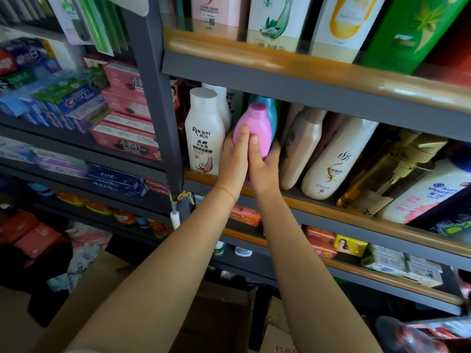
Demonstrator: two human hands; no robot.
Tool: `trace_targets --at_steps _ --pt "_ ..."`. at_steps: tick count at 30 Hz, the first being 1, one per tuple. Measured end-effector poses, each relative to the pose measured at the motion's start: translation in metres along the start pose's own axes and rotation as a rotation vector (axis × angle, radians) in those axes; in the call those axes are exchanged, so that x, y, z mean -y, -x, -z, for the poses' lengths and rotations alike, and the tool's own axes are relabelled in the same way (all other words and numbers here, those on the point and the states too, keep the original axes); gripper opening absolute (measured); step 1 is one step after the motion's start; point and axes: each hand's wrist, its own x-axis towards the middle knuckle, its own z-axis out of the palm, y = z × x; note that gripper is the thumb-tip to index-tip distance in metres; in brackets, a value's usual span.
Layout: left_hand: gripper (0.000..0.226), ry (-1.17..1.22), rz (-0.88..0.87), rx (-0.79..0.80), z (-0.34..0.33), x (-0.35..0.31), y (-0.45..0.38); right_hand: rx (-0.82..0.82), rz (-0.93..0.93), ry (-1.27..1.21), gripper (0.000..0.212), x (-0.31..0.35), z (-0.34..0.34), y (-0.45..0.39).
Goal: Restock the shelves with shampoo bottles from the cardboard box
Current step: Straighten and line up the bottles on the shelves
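Risk of toppling while seating pink bottle point(254, 128) at front edge of middle shelf point(318, 203). Both hands closed around lower body of pink bottle: left hand point(233, 159) wrapped on its left side with thumb across the front, right hand point(263, 164) cupped on its right side and beneath. Bottle upright, tilted slightly back, base hidden by the hands, so contact with the shelf board cannot be confirmed. Slot narrow: white Raclen bottle point(204, 131) just beside on the left, blue bottle point(270, 110) directly behind, beige bottle point(303, 146) leaning near on the right. Probable faults, judged from this layout: knuckles of left hand brushing the Raclen bottle and rocking it toward the upright post point(163, 123); pushing too deep and driving the blue bottle backward; early release with the base overhanging the front edge, dropping the bottle toward cardboard box point(221, 317) on the floor below. Leaning neighbours on the right already unstable; any sideways nudge likely to start a chain fall along the shelf. Remedy: lower straight down, confirm flat seating, then withdraw fingers outward along the front edge.
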Motion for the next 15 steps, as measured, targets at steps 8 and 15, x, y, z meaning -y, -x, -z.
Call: trace_targets --at_steps 8,15 --pt "0.057 -0.038 0.032 -0.024 0.000 0.002 0.017 0.064 -0.034 -0.043 0.081 -0.001 0.010 -0.004" --pt "0.031 -0.213 -0.064 -0.263 0.030 0.029 0.046 0.017 -0.046 0.014 0.072 -0.003 0.003 -0.006"
